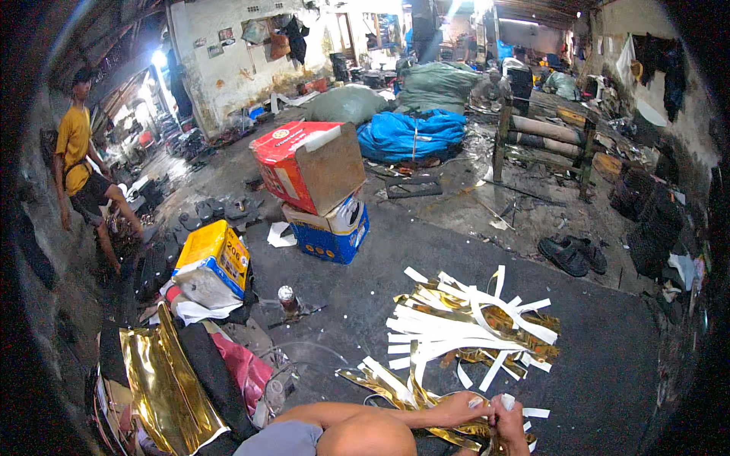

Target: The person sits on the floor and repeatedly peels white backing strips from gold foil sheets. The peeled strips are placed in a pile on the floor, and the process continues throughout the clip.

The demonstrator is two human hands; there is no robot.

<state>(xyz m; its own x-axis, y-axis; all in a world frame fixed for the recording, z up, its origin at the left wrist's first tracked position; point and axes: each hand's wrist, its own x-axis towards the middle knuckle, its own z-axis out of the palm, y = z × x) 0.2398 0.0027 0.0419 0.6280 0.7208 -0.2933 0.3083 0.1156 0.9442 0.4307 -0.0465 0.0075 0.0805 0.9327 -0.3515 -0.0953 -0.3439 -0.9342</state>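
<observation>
At the bottom of the head view, my left hand (pixel 458 409) and my right hand (pixel 509 424) meet close together, fingers closed. White bits of a strip show at the fingertips of both, so each appears to pinch a gold-and-white strip; how it runs between them is hidden. Beneath and beside my hands lies a bunch of gold-backed strips (pixel 395 389). Just beyond, a larger loose pile of white and shiny gold strips (pixel 433 327) spreads over the dark mat (pixel 601 334). My bare knee (pixel 365 435) is near my left forearm.
At left lie a gold foil sheet (pixel 163 380) and a pink piece (pixel 239 368). A yellow box (pixel 213 262), stacked red box (pixel 308 167) and blue box (pixel 331 232), and a can (pixel 287 298) stand ahead. Sandals (pixel 570 255) lie right. Another person (pixel 76 152) is far left.
</observation>
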